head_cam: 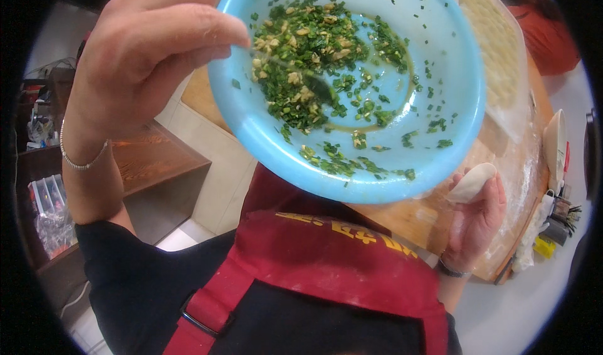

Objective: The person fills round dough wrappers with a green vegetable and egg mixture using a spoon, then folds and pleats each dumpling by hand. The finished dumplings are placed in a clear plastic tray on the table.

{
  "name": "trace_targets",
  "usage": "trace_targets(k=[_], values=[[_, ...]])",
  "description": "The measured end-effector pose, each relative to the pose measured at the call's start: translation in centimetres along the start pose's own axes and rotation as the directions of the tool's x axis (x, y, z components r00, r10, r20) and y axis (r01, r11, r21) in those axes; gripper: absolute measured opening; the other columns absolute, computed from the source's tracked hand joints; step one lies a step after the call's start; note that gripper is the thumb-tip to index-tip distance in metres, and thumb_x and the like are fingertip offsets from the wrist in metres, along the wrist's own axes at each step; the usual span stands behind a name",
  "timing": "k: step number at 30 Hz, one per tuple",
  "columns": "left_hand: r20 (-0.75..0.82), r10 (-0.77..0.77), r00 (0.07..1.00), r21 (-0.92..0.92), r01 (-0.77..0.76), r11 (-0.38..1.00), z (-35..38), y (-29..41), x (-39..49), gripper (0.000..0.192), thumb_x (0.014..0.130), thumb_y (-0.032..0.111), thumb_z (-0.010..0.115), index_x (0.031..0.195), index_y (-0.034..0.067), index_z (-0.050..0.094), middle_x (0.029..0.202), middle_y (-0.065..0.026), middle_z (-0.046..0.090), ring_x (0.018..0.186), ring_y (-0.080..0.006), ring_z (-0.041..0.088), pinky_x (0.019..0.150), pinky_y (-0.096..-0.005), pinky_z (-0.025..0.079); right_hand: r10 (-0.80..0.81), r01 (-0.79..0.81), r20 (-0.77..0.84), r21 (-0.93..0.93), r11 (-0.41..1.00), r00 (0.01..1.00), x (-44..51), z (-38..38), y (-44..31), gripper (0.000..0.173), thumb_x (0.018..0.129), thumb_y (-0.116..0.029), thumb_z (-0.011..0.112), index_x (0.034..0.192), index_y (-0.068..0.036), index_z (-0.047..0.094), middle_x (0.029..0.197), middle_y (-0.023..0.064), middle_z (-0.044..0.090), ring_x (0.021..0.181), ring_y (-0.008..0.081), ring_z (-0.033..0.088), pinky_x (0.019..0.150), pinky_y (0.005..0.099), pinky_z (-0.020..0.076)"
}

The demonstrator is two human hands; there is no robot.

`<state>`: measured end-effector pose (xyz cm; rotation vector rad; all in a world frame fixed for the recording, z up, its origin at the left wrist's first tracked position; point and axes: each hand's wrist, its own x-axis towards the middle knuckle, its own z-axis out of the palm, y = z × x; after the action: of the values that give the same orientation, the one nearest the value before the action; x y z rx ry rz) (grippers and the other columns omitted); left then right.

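A wide light-blue plastic basin (346, 192) takes up the upper middle of the view. In it lies chopped green filling (311, 48) with pale yellow bits that look like scrambled egg. My left hand (155, 44), on the basin's left side, pinches the thin handle of a spoon (320, 88), whose bowl rests among the greens. Low on the right, beyond the basin's rim, my right hand (476, 228) holds a pale dough wrapper (473, 183), bent over in the fingers. Whether any filling sits inside the wrapper cannot be seen.
Under the basin and my right hand is a flour-dusted wooden board (513, 180). Beyond it lies a covered tray (492, 48) of pale rounded pieces. A white bowl (556, 143) and an orange-red bag (546, 39) are at the right. A dark wooden cabinet (160, 157) stands left.
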<state>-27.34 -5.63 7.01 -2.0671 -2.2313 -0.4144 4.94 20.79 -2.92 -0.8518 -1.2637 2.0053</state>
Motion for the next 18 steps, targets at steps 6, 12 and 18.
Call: trace_targets(k=[6, 12, 18], values=[[0.023, 0.107, 0.994, -0.08, -0.105, 0.991, 1.3, -1.9, 0.6, 0.013, 0.087, 0.002, 0.062, 0.099, 0.002, 0.068, 0.074, -0.0068, 0.048, 0.062, -0.0206, 0.05, 0.054, -0.034, 0.036, -0.072, 0.072, -0.001, 0.04, 0.997, 0.997, 0.1, -0.3, -0.2, 0.026, 0.105, -0.018, 0.052, 0.118, 0.004, 0.058, 0.11, 0.0193, 0.068, 0.102, 0.034, 0.069, 0.086, 0.0513, 0.0603], [0.188, 0.083, 0.979, -0.058, -0.074, 0.996, -0.3, -2.5, 0.9, 0.015, 0.088, 0.004, 0.061, 0.1, 0.003, 0.069, 0.075, -0.0067, 0.049, 0.064, -0.0222, 0.052, 0.056, -0.0346, 0.039, -0.065, 0.064, 0.007, 0.042, 0.997, 0.998, 0.2, -0.4, -0.4, 0.026, 0.106, -0.019, 0.05, 0.118, 0.003, 0.058, 0.113, 0.0195, 0.067, 0.113, 0.0345, 0.066, 0.099, 0.0539, 0.0552], [0.054, 0.112, 0.992, -0.08, -0.108, 0.991, 1.0, -3.5, 1.9, 0.015, 0.089, 0.007, 0.06, 0.1, 0.004, 0.071, 0.075, -0.0061, 0.051, 0.064, -0.0238, 0.053, 0.056, -0.0345, 0.04, -0.066, 0.061, 0.068, 0.076, 0.995, 0.996, 0.5, -0.5, -0.2, 0.036, 0.107, -0.025, 0.048, 0.127, 0.004, 0.056, 0.126, 0.0235, 0.063, 0.12, 0.0329, 0.061, 0.106, 0.0475, 0.0488]])
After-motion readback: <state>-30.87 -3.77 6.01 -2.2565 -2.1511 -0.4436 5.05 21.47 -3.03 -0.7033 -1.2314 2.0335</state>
